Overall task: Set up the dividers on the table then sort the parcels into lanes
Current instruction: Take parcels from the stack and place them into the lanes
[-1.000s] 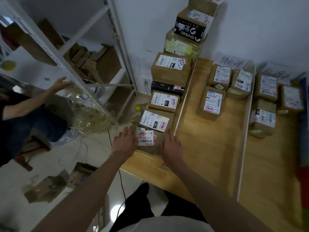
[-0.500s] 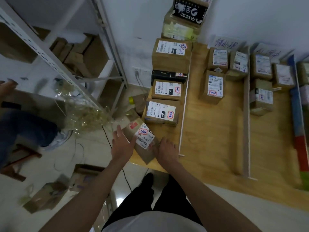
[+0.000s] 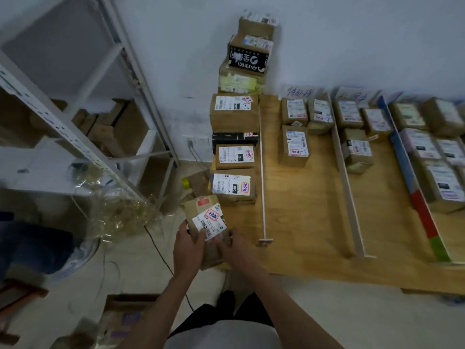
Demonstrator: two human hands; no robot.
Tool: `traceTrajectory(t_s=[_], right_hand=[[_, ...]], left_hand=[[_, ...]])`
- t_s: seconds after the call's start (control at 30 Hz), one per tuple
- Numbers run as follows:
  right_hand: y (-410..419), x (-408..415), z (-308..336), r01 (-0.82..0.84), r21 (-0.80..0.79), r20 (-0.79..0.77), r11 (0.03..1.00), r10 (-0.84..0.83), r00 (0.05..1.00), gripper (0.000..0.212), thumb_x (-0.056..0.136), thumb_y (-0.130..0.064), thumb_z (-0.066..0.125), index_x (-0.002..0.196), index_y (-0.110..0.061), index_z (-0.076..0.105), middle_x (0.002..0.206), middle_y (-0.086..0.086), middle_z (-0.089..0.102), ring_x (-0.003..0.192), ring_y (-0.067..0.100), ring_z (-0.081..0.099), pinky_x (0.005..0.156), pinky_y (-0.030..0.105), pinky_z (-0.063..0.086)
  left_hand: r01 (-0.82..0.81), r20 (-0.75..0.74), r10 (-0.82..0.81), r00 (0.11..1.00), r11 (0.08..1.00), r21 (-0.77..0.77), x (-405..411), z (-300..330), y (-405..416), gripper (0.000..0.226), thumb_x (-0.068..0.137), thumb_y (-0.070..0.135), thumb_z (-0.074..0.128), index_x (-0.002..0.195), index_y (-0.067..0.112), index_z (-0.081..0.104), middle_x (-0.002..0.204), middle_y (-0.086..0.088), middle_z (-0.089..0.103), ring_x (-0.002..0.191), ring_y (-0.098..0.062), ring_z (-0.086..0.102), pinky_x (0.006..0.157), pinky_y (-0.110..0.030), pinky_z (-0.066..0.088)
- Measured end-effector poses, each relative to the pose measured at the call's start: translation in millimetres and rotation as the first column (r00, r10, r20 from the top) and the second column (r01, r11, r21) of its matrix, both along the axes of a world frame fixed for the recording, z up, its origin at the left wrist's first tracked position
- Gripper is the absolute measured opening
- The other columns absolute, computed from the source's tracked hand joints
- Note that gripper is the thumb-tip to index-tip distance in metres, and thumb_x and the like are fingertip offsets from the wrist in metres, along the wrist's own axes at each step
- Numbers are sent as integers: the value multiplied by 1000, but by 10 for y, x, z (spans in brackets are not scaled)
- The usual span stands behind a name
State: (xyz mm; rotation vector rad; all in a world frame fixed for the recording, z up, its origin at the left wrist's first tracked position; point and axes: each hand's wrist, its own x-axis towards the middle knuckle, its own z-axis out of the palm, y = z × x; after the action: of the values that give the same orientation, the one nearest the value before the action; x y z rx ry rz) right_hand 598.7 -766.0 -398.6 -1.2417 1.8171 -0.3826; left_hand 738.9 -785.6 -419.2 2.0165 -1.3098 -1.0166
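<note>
Both hands, the left hand (image 3: 187, 244) and right hand (image 3: 235, 248), gripped a labelled cardboard parcel (image 3: 207, 222) tilted at the wooden counter's (image 3: 302, 222) near-left corner.

Matt brown cardboard parcel (image 3: 205, 222) with a white paper label, smooth pale wood counter (image 3: 302, 222), white-painted metal shelving (image 3: 141, 79), crinkly clear plastic wrap (image 3: 118, 210) on a glossy floor (image 3: 352, 318).

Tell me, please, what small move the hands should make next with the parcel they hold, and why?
Probably tilt the parcel to read its label. Both the left hand and the right hand hold it at the table's near left corner, outside the thin divider, and its label faces up at a slant, so the lane is likely undecided.
</note>
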Motion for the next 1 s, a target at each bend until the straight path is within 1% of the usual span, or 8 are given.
traceTrajectory(t_s=[0.13,0.23,0.4,0.5,0.63,0.7,0.77,1.0], right_hand=[[2,9,205,112,-78,145,991,-100,984,35,93,-40,58,122,-20,56,119,-3,68,102,15,66,86,36,56],[-12,-41,330,142,-155,131,978,-123,984,35,94,-36,56,126,-20,56,123,-5,66,108,13,64,89,32,55],[-15,-231,533,258,-240,91,936,-243,966,39,94,-36,58,127,-16,57,121,2,67,110,23,64,91,38,52],[20,-365,590,283,-239,76,929,-273,959,40,94,-38,58,127,-16,55,121,5,67,110,26,63,87,35,51],[41,-599,693,308,-222,70,925,-300,951,35,97,-42,53,118,-14,57,113,9,68,100,28,64,74,31,47],[37,-769,756,304,-220,26,927,-306,952,37,99,-43,48,117,-12,57,113,12,68,100,29,63,74,32,46],[40,-976,836,312,-220,-38,924,-328,944,38,99,-44,44,120,-14,55,114,13,67,100,30,63,81,38,50],[324,-1860,1182,314,-310,-345,897,-414,842,43,101,-42,42,134,-14,48,133,12,55,125,31,50,99,42,42]], left_hand=[[51,-9,-52,999,992,-119,0,293,-107,52,92,39,62,137,21,45,124,-6,63,107,-25,62,85,-40,53],[82,-52,-92,994,983,-162,-80,498,-165,48,91,42,64,132,21,51,122,-2,66,103,-21,64,84,-42,56],[268,-90,-280,956,955,-124,-281,715,-259,53,89,46,66,137,28,49,126,9,63,109,-17,62,91,-43,54],[350,-88,-356,930,933,-79,-403,793,-355,56,90,43,66,140,25,47,131,3,63,116,-22,60,95,-44,52],[424,-136,-424,895,905,-27,-610,902,-477,56,92,37,64,143,25,43,135,2,59,124,-25,55,100,-44,47],[458,-141,-457,878,888,-29,-742,961,-523,57,92,35,65,143,23,42,137,-1,58,125,-26,55,103,-48,46],[485,-115,-484,868,874,-22,-895,1025,-560,57,92,36,64,143,21,43,139,-3,57,125,-28,54,103,-50,45],[594,-102,-596,797,803,-46,-1441,1244,-632,49,92,33,65,136,20,50,133,-6,61,119,-29,58,100,-51,47]])
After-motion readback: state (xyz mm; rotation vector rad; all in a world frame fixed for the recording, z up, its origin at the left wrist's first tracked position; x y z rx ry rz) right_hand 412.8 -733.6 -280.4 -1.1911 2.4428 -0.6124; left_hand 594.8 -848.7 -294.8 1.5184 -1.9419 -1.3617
